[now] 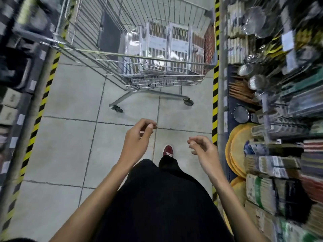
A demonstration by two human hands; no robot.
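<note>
left hand: forearm raised, fingers loosely curled, thumb near forefinger, empty | right hand: beside it, apart, fingers loosely curled, empty | cart: ahead, well apart

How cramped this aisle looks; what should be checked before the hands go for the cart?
1. Left hand free: ok, loosely curled, nothing held.
2. Right hand free: ok, likewise.
3. Floor up to the cart bare: ok.
4. Cart within touch: not ok, both hands short of it.
5. Boxes upright in the cart: ok.
6. Cart clear of the right shelf: cannot tell.
</note>
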